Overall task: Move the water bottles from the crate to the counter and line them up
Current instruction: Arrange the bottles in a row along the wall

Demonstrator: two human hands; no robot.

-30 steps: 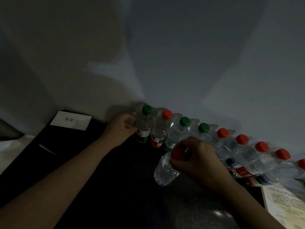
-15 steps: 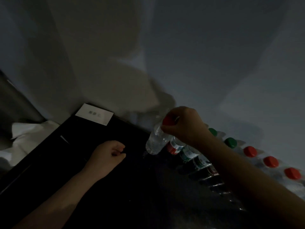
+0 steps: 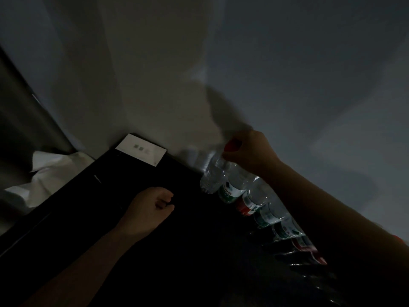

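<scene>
Head view, dim light. Right hand (image 3: pixel 250 151) was closed round the neck of a water bottle (image 3: pixel 212 176), fingers pinching at and just under its red cap (image 3: pixel 230 145). The bottle hung below the grip, tilted, its base close over the dark counter (image 3: pixel 155 251); could not tell whether the base touched. No label could be made out on it.

Just beside the held bottle, on the forearm side of the grip, the row of bottles (image 3: pixel 254 200) ran along the wall, green and red labels showing, most caps hidden by the arm. The held bottle sat at the row's far end, touching or nearly touching the first green-labelled one.

Left hand (image 3: pixel 150 209) lay on the counter well apart from the grip, fingers curled into a fist, holding nothing.

Beyond the grip, by the wall: a white card (image 3: pixel 141 149) and crumpled white paper (image 3: pixel 44 173). Crate not in view.

Handling, as a guess: thin clear plastic, full, so moderately heavy and soft in the sides. The ridged neck under the cap is the stiffest hold; a mid-body squeeze would dent it. Likely to swing from a neck pinch and nudge its neighbours.
</scene>
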